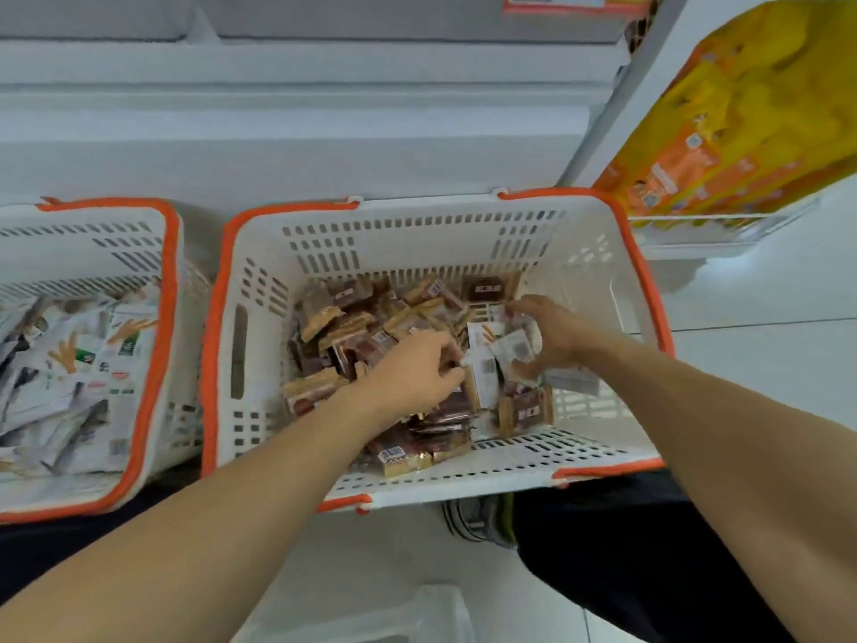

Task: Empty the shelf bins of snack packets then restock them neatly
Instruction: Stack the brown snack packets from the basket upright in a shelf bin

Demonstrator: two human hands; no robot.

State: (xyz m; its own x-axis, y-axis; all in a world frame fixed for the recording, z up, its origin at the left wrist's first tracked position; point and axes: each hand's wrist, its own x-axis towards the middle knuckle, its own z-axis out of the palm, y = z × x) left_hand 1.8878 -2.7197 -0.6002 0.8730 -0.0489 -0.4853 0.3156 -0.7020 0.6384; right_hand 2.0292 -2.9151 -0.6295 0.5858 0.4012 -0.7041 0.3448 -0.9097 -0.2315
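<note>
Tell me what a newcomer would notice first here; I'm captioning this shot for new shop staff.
First, the big white basket with an orange rim in the middle, heaped with brown snack packets. Both hands are inside it: the left hand on the brown heap, the right hand gripping white packets. A second basket of white packets sits at the left, and yellow bags fill the upper right.

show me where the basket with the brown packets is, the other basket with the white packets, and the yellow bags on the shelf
basket with the brown packets [259, 317], head view, its bare left wall.
basket with the white packets [169, 290], head view, its orange right rim.
yellow bags [742, 109], head view, the front of the bags.
</note>
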